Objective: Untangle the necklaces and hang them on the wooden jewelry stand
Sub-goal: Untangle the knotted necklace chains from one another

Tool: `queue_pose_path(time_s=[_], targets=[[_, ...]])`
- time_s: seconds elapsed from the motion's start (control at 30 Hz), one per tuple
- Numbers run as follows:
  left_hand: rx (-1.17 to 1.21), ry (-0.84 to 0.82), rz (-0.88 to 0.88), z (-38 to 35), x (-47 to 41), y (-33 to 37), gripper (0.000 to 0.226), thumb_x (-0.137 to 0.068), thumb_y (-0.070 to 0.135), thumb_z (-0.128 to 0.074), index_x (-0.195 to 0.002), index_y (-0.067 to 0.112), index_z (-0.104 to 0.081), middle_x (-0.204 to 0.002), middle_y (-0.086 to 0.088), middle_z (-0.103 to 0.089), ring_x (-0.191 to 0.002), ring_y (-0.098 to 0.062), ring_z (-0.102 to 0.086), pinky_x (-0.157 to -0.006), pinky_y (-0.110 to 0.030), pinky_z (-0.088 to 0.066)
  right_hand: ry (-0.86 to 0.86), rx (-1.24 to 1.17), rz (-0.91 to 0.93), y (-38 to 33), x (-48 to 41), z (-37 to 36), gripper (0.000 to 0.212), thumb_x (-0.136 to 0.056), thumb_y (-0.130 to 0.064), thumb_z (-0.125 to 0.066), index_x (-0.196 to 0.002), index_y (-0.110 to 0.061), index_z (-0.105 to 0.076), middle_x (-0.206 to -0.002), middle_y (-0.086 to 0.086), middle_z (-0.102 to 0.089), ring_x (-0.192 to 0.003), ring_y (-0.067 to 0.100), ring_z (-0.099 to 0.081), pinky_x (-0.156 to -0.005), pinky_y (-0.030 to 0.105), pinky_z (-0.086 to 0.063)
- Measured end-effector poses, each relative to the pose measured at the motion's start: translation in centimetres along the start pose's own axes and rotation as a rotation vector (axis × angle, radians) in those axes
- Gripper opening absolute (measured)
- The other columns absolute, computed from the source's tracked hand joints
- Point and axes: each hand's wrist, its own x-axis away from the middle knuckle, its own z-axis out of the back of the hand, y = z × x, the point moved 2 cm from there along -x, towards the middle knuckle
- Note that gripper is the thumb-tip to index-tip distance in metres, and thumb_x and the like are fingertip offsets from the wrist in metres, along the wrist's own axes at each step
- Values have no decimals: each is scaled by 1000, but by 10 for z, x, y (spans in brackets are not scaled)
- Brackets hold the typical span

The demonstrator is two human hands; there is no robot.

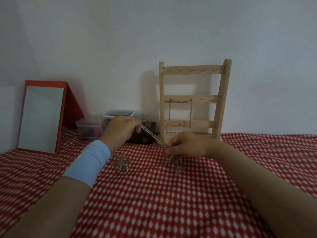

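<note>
A silver necklace chain (153, 137) is stretched taut between my two hands above the red patterned cloth. My left hand (120, 130) pinches its upper end; my right hand (187, 145) pinches its lower end, with a small pendant cluster (175, 162) dangling below it. A silver leaf-shaped pendant (121, 163) lies on the cloth under my left wrist. The wooden jewelry stand (193, 100) stands upright against the wall behind my right hand. One thin chain (181, 109) hangs from hooks on its middle bar.
A red-framed mirror (41, 117) leans at the back left. Clear plastic boxes (104, 122) and a dark object (140, 136) sit behind my left hand. The red cloth with white dots (163, 203) covers the table. A pale wall rises behind.
</note>
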Motion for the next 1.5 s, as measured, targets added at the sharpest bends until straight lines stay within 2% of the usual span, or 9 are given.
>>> queue_pose_path(time_s=[0.3,0.43,0.57,0.77,0.93,1.03,1.17,1.3,1.5], targets=[[-776,-67,80,6,-7,-38,42,-94,32,-47,-63,9,-62,-69,-6,-63,-68,-21,-61,-61,-29,-45,-120,-22,-53,15,4,8,27,-104,-30,-55,-125,-28,-70,-115,-12,-75,-107,6,-69,-101,27,-49],[-1045,-244,93,-4,-4,-43,25,-93,26,-51,-102,16,-72,-106,-6,-67,-97,-20,-62,-85,-31,-51,-53,19,10,14,-1,7,29,-101,-24,-61,-129,-26,-67,-110,-1,-76,-100,19,-72,-96,30,-56],[-519,-305,-138,-43,8,-28,33,-93,11,-50,-117,24,-67,-118,1,-65,-108,-15,-61,-101,-33,-47,30,-73,92,9,-2,6,22,-95,-19,-70,-116,-19,-75,-97,5,-79,-83,22,-73,-78,22,-59],[-144,-355,98,-61,18,-20,22,-99,16,-46,-98,13,-68,-69,2,-60,-57,-8,-52,-54,-24,-39,202,-67,98,6,1,9,15,-94,-33,-69,-87,-24,-77,-75,-11,-76,-67,-2,-68,-61,7,-49],[-270,-330,-22,-55,13,-20,24,-95,32,-57,-93,15,-75,-94,2,-71,-90,-11,-64,-84,-24,-49,142,33,-5,6,1,7,45,-98,-53,-54,-78,-15,-70,-65,-10,-68,-63,0,-63,-67,18,-48],[-231,-325,-18,-50,10,-23,24,-97,31,-54,-84,21,-72,-82,11,-68,-78,-5,-62,-76,-24,-47,115,-39,-45,10,-1,6,54,-102,-57,-42,-65,-19,-54,-53,-12,-49,-47,2,-45,-62,23,-40],[-263,-359,65,-51,12,-34,31,-99,31,-49,-80,17,-69,-73,7,-63,-69,-7,-58,-70,-25,-46,191,-29,-83,9,-1,3,47,-104,-53,-42,-74,-21,-59,-66,-10,-57,-62,6,-53,-69,26,-44],[-579,-230,-1,-57,13,-49,31,-99,33,-49,-90,13,-71,-92,-1,-67,-89,-16,-61,-79,-28,-47,234,42,-102,10,-6,-8,35,-99,-44,-58,-128,-24,-56,-114,-8,-63,-103,11,-61,-93,31,-51],[-794,-72,-145,-57,13,-54,25,-95,17,-50,-111,24,-67,-120,0,-58,-114,-19,-49,-99,-35,-44,207,246,-84,12,-11,-17,19,-95,-37,-67,-106,-24,-77,-103,-10,-73,-94,2,-64,-88,22,-50]])
